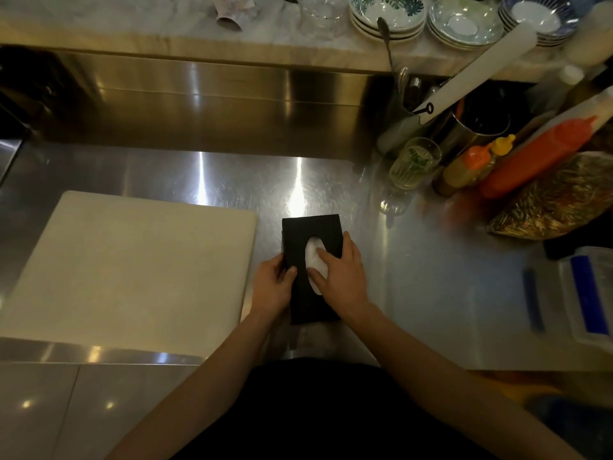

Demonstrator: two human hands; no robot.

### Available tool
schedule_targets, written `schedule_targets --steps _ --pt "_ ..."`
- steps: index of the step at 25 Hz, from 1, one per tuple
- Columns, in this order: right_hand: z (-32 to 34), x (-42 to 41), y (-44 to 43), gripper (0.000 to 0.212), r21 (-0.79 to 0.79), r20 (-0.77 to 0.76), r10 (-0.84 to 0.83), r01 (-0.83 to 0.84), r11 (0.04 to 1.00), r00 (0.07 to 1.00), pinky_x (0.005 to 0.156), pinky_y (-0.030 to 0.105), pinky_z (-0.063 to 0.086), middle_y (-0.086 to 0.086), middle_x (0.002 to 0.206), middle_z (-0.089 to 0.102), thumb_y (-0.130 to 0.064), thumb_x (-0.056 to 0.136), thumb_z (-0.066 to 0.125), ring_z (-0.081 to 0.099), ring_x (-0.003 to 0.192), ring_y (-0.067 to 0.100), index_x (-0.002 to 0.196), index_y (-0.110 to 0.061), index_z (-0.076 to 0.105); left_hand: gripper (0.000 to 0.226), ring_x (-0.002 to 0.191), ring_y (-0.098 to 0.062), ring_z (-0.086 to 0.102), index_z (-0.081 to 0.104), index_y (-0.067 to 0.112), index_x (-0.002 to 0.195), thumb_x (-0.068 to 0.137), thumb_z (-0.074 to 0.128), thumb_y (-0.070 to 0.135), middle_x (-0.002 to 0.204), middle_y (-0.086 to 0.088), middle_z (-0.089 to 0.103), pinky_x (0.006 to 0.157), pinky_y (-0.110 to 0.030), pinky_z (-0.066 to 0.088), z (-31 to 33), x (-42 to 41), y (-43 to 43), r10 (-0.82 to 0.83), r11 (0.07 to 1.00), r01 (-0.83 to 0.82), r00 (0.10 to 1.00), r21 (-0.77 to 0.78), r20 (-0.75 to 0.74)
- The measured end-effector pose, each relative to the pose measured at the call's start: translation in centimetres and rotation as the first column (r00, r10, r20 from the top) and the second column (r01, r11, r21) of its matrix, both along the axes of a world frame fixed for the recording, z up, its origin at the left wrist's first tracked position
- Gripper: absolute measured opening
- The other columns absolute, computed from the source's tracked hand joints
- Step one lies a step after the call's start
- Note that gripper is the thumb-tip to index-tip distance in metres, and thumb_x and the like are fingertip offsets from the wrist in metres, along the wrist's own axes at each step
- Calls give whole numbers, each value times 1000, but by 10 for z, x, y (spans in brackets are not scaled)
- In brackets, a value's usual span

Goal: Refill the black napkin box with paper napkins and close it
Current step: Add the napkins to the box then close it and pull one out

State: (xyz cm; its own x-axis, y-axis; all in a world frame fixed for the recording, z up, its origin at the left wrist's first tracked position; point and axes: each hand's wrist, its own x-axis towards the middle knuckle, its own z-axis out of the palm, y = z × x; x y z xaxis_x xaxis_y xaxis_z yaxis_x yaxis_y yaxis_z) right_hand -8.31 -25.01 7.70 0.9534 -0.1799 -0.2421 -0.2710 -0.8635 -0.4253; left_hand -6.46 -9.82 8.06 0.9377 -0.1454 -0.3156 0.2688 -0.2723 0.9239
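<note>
The black napkin box lies flat, closed, at frame centre; white paper napkins show through its oval top slot.

A scuffed stainless-steel worktop carries a pale cutting board at left, a black napkin box just beside it at centre, and at right a ribbed glass, squeeze bottles, a bag of dried food and a clear lidded container
</note>
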Motion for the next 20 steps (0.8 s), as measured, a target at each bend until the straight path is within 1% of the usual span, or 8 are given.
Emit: schedule_targets --steps 4,5,8,9,12,15,17,20 --pt "-4 9 5 41 -106 -21 -24 22 994 999 117 45 21 15 161 5 -49 90 55 14 146 32 126 -31 58 31 88 12 61 63 12 121 92 57 7 105 6 67 77 -6 47 -1 0 -1 4 1000 -5 999 30 36" --pt "-5 12 7 41 -135 -31 -25 21 991 999 116 47 21 17 160 4 -49 90 55 13 145 34 127 -30 57 30 87 11 61 63 11 121 91 57 6 104 6 67 76 -6 47 -1 0 -2 9 999 -11 999 44 47" --pt "-7 18 13 53 -190 -65 -8 -5 982 998 115 51 23 25 158 3 -44 91 54 14 144 40 140 -31 40 28 87 7 62 65 11 117 91 57 6 102 3 69 76 -8 48 -3 0 -1 4 997 -10 997 73 82" --pt "-7 19 14 52 -199 -61 -11 -2 980 998 114 51 24 26 157 5 -41 92 54 15 143 41 140 -29 41 28 87 7 62 66 11 116 91 57 7 102 3 69 76 -9 49 -3 0 -1 -2 997 -5 997 76 83" --pt "-8 21 16 36 -193 -34 -34 26 981 999 115 49 24 25 157 9 -34 94 55 19 142 40 128 -24 57 28 85 15 61 65 17 115 90 58 6 100 8 67 74 -6 46 -3 1 0 -4 998 -1 998 70 66" --pt "-8 21 12 34 -37 -33 -92 91 995 995 115 46 26 17 159 12 -39 95 51 22 141 37 121 -20 63 31 87 17 61 60 28 111 90 58 6 97 15 65 73 -4 46 -3 2 1 -8 999 5 999 43 54" --pt "-6 20 8 37 119 -11 -154 154 981 988 114 44 29 13 160 15 -39 95 53 27 140 33 121 -16 65 31 90 10 63 60 27 111 89 59 5 101 10 67 79 -9 48 -5 3 2 -4 1000 3 999 23 43" --pt "-3 12 5 23 292 138 -177 131 947 974 111 44 36 11 158 25 -31 93 61 36 136 28 102 -15 74 34 95 4 63 59 22 116 89 60 1 107 2 67 84 -14 49 -7 4 2 22 1000 -22 1000 -21 14"
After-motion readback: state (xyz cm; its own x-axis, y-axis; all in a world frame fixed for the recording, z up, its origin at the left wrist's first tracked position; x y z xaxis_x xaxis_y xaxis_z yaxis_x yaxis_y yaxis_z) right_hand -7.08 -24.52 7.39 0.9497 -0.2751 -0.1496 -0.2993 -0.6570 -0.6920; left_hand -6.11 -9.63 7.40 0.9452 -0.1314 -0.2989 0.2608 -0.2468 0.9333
